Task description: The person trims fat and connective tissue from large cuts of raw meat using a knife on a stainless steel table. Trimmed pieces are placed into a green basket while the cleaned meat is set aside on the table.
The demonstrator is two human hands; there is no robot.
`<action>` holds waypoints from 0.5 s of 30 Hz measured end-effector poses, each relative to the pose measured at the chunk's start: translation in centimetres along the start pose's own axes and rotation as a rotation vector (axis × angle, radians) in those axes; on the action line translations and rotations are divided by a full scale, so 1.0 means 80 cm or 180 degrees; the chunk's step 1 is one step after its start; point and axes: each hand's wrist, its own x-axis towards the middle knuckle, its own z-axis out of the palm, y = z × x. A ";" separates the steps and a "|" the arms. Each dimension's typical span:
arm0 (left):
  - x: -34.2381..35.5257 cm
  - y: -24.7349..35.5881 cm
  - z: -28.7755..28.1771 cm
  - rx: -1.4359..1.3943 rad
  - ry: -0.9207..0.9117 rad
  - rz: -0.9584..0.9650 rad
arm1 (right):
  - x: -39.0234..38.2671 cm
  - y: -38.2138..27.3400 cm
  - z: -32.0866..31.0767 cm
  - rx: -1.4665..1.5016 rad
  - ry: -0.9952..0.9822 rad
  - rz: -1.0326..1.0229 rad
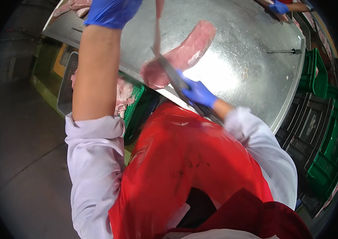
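Note:
A long pink piece of boneless meat (197, 42) lies on a steel table, its near end close to the table's edge. My right hand (199, 93), in a blue glove, is closed around a knife (171, 71), somewhat blurred, whose blade crosses the near end of the meat. From beside the blade a thin pink strip (159, 24) rises to the upper edge of the picture. My left hand (112, 12), also gloved in blue, is raised high to the left of that strip. Its fingers are cut off by the picture's edge, so whether it grips the strip is hidden.
More meat (73, 6) lies on the steel table (248, 36) at far left. A thin rod with a black handle (296, 51) rests at right. Below the left edge, a green crate (137, 97) holds trimmings. Crates (306, 123) are stacked at right. Another person's gloved hand (279, 7) shows at far right.

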 end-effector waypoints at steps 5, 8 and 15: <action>-0.051 0.128 -0.098 0.0214 0.0107 0.0568 | 0.204 -0.003 0.058 0.0897 -0.0693 -0.0035; -0.149 0.194 -0.124 0.2620 0.0344 0.0765 | 0.126 -0.075 0.065 -0.0102 -0.0474 -0.0074; -0.480 0.328 -0.285 0.1033 0.2540 0.0756 | 0.019 -0.043 -0.040 0.0284 -0.0982 0.0592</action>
